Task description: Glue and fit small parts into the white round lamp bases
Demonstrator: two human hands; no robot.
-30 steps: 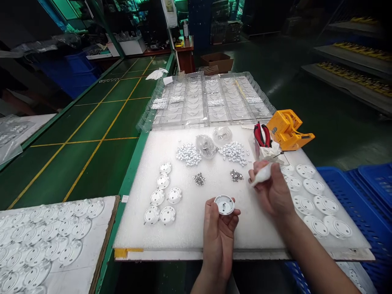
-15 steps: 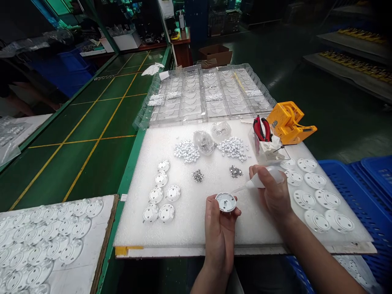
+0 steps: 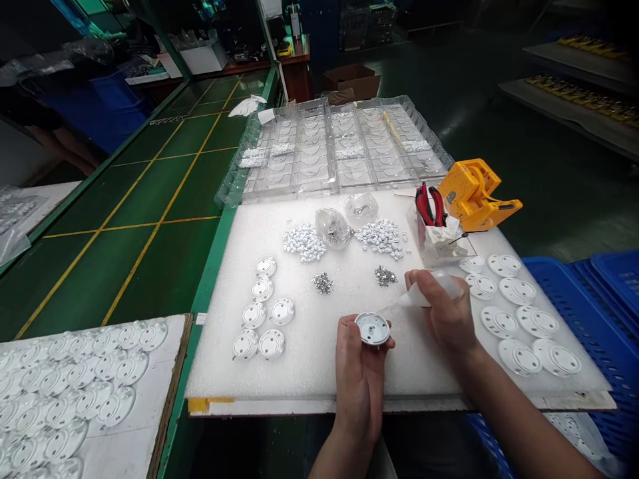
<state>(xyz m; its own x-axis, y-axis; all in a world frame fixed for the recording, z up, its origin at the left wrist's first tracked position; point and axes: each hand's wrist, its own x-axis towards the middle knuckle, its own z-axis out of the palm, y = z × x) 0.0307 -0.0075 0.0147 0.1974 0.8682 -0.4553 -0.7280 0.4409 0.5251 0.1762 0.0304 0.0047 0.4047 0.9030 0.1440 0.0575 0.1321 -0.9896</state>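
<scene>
My left hand [image 3: 357,379] cradles a round white plastic disc [image 3: 372,328] with a small central hub, its inner face up. My right hand [image 3: 444,313] grips a white squeeze bottle [image 3: 429,290], whose thin nozzle points left at the disc, a little apart from it. Both hands are over a white foam board [image 3: 319,372]. Several finished-looking white discs [image 3: 263,313] lie left of my hands. Beyond them are piles of small white parts [image 3: 304,243] and small metal parts [image 3: 323,283].
A clear compartment tray [image 3: 334,150] lies behind the board. Red-handled pliers [image 3: 429,206] stand in a clear box [image 3: 439,243], next to a yellow plastic tool [image 3: 474,196]. More discs lie to the right and on a board [image 3: 74,399] at lower left. Blue crates [image 3: 589,299] stand at right.
Since the oldest frame, the bottle has swung from a downward tilt to nearly level, nozzle toward the disc. The disc has shifted slightly right. The whole scene sits slightly higher in view.
</scene>
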